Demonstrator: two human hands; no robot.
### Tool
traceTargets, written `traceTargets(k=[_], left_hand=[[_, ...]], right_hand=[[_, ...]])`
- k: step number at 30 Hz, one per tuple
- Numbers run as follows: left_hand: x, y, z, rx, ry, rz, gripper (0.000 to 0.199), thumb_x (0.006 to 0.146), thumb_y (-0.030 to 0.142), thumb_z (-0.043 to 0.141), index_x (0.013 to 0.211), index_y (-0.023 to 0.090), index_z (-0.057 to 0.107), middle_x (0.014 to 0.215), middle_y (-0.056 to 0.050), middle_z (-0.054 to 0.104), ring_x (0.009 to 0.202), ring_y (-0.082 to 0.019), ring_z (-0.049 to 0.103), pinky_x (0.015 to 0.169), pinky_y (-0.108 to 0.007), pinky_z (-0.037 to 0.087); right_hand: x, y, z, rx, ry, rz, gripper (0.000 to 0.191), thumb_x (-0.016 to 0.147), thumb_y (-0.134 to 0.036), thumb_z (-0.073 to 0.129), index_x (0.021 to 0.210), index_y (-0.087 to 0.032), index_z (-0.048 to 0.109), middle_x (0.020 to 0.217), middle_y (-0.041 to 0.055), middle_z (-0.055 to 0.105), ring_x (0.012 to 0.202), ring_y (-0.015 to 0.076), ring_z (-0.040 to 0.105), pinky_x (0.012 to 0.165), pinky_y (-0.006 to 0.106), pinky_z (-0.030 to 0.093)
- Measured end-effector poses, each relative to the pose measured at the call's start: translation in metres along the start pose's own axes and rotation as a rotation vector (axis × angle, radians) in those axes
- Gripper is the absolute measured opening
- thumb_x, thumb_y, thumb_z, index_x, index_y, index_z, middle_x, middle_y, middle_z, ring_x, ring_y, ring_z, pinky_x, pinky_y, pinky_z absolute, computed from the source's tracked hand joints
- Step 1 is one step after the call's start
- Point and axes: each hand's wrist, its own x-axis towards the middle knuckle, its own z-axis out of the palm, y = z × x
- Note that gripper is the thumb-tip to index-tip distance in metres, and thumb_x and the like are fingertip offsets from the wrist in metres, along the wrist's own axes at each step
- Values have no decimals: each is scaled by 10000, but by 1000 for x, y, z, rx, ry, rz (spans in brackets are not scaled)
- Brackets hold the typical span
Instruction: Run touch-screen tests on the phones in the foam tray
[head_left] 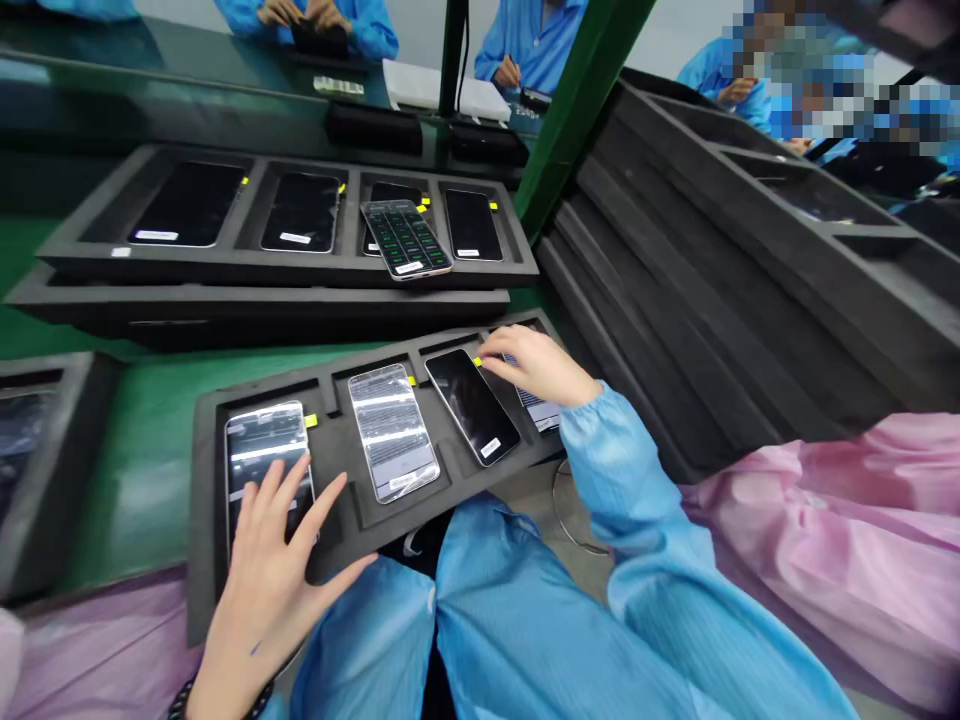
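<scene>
Watching the head cam feed. The near foam tray (202, 470) sits half on my lap, half on the green bench edge, w/ four slots, a phone in each. My landmark is that tray.

Left hand (266, 560) is at the tray's near-left end, fingers spread flat, fingertips resting on the leftmost phone (262, 455), thumb out on the foam beside it. Open, not gripping anything. Right hand (532, 365) is at the tray's far-right end, fingers curled down over the rightmost phone (541, 410); it covers most of that phone, so I can't tell if it's pinched or only touched. Between the hands, in the tray's two middle slots: a film-covered phone (391, 430) and a dark-screen phone (472, 405), the latter lying askew, corner riding up on the slot wall. Small yellow tabs stick out at the slots' top corners.

Risks as I judge them: tray overhangs the bench, so pressing w/ the left hand could tip it and slide phones toward my lap. The askew phone could hop out if the tray jolts. Bare fingertips on glass may leave smudges.

Beyond the tray, further out: a stacked tray (90, 255) w/ four more phones, plus a lit phone (405, 238) perched loose across its front rim, which could slip off. To the right, a pile of empty trays (720, 300). Co-workers in blue sleeves across the bench.
</scene>
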Motion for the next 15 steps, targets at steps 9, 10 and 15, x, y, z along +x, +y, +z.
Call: traceTargets(k=[9,10,15], left_hand=[[2,-2,-1,-15,2,-5,809,888,440,664,1592,361,273,1696,-90,224,1566,-431,191,1243,-729,188],[4,1,-5,-29,-6,-11,803,888,443,662,1589,363,279,1697,-84,224,1567,-429,186,1244,-733,176],[30,35,-8,-242,-66,-35,654,983,415,467,1594,318,253,1695,-58,245,1595,-355,124,1278,-684,102]], right_hand=[[-49,-1,61,60,159,200,326,994,-180,444,1202,-208,693,1013,93,673,994,269,586,923,433,458],[-48,-1,63,85,176,207,324,992,-177,446,1194,-220,696,1001,83,673,987,259,593,925,421,464],[-47,-1,66,175,232,235,283,973,-189,495,1096,-250,742,899,40,684,905,228,621,885,387,489]])
